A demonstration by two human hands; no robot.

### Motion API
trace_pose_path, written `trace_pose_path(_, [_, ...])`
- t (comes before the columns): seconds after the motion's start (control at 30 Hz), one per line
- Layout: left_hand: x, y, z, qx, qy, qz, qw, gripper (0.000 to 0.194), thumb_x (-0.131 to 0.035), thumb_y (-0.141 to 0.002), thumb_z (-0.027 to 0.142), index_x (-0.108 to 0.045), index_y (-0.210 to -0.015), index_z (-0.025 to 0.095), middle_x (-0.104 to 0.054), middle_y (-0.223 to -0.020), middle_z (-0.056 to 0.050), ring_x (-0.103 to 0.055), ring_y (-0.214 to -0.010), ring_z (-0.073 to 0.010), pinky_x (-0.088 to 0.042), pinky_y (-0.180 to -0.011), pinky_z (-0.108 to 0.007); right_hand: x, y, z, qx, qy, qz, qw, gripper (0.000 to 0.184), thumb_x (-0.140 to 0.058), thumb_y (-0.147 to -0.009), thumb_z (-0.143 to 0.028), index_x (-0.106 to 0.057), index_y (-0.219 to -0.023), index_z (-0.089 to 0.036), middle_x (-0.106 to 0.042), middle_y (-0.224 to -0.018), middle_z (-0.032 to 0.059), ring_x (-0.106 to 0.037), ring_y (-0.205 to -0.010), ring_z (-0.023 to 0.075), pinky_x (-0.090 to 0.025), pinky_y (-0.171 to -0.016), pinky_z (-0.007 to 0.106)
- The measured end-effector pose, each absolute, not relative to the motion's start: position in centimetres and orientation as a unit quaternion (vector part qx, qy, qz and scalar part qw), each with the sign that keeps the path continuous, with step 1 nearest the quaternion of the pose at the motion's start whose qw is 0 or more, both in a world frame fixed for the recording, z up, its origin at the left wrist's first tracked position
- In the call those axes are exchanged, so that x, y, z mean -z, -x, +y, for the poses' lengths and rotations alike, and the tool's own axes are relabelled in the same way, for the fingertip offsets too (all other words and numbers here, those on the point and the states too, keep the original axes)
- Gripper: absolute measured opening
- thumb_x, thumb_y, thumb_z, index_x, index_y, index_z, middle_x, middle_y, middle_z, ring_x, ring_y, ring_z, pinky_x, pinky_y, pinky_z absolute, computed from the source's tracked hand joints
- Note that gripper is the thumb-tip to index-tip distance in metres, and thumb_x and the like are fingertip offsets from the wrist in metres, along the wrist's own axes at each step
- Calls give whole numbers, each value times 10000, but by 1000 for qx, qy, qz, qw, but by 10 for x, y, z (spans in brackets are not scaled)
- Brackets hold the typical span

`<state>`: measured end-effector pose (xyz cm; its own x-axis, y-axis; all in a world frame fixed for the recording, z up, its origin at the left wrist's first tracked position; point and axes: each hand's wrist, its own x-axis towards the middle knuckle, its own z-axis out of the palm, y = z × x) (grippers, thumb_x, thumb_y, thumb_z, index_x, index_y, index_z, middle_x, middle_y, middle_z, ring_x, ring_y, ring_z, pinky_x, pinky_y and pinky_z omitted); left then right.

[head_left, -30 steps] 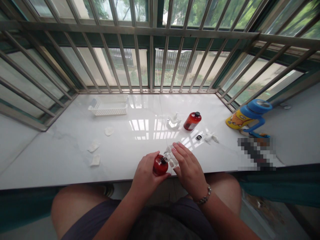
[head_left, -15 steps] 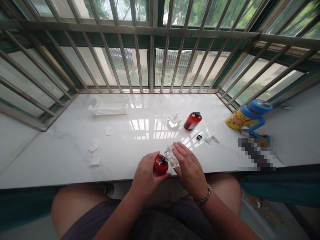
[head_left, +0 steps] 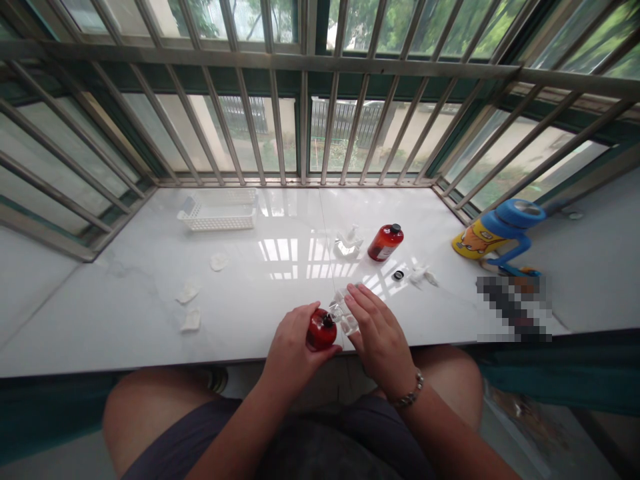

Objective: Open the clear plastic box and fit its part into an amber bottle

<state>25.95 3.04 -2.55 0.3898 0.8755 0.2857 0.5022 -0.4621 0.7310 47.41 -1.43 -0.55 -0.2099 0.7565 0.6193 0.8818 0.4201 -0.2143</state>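
Note:
My left hand (head_left: 293, 350) is wrapped round a small red bottle (head_left: 321, 330), tipped so its open dark neck points right. My right hand (head_left: 377, 333) grips a small clear bottle (head_left: 343, 313) held against that neck, near the front edge of the white marble sill (head_left: 150, 293). Farther back stands a second red bottle (head_left: 385, 242) with a black cap on. A loose black cap (head_left: 398, 275) lies to its right, beside small white pieces (head_left: 423, 274). A clear pump part (head_left: 348, 243) lies left of the second bottle.
A white plastic basket (head_left: 219, 211) sits at the back left. Three white pads (head_left: 190, 300) lie on the left of the sill. A yellow and blue jug (head_left: 493, 233) lies on its side at the right. Metal window bars (head_left: 300, 133) close off the back.

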Motion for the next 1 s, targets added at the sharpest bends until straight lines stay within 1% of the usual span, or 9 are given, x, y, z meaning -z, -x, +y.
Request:
trace_pose_path(0.23, [27,-260,30,-331,-786,439,282,884,-1012,-712,290,-533,-1456,282,-705,-1317,-88,-686,-1191,-317,-587,-1053,-512,5,-475,-13,94,531,-773,335,785,-556,-957,8,-352,-1683,-209,-568,-1611,146,-466,-1557,327,-535,-1197,584])
trace_pose_path(0.47, [29,-260,30,-331,-784,441,284,901,-1016,-703,263,-529,-1461,282,-703,-1328,-91,-682,-1196,-320,-585,-1059,-521,6,-475,-14,94,530,-774,333,782,-563,-945,24,-370,-1671,-190,-565,-1612,151,-453,-1565,326,-520,-1211,577])
trace_pose_path(0.67, [31,-260,30,-329,-784,445,281,905,-1020,-695,274,-532,-1458,288,-715,-1313,-91,-694,-1188,-332,-595,-1043,-529,7,-475,-13,95,530,-774,333,778,-560,-951,17,-365,-1674,-191,-562,-1615,149,-453,-1563,330,-518,-1209,579])
trace_pose_path(1.0, [33,-259,30,-334,-786,445,271,931,-1030,-679,283,-530,-1464,286,-728,-1306,-79,-701,-1172,-320,-603,-1031,-505,5,-477,-13,100,531,-774,332,771,-556,-969,-6,-353,-1686,-206,-562,-1619,140,-465,-1559,326,-518,-1215,572])
